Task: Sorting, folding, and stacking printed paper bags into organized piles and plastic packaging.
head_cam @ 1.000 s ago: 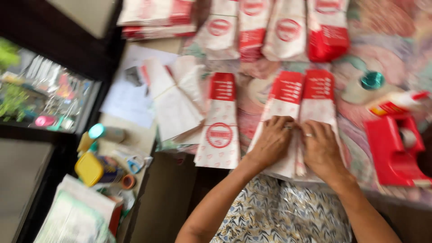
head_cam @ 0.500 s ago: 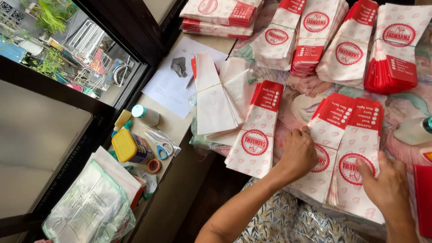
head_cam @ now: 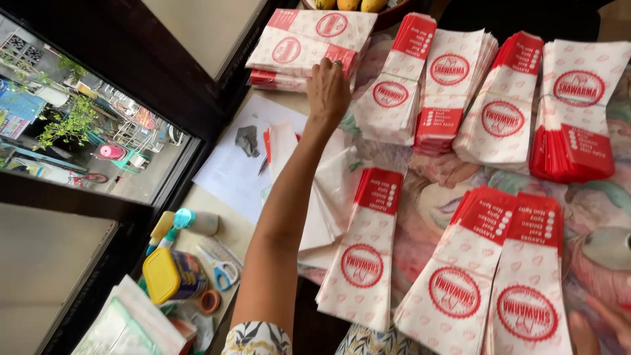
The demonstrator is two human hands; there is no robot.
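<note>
Several stacks of red-and-white paper bags (head_cam: pixel 453 98) spread over patterned tabletop (head_cam: pixel 434 197), window at left, left hand (head_cam: pixel 327 89) laid flat, unclenched, on upper-left stack (head_cam: pixel 299 46), right hand (head_cam: pixel 601 322) barely seen lower right, grip cannot be told.

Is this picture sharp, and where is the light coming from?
Head view: daylight enters through the window on the left, lighting the table evenly with soft shadows. The left hand on the far stack of paper bags looks fairly sharp; the right hand at the lower right corner is cropped and slightly blurred. Straight edges bow a little near the frame's borders.
</note>
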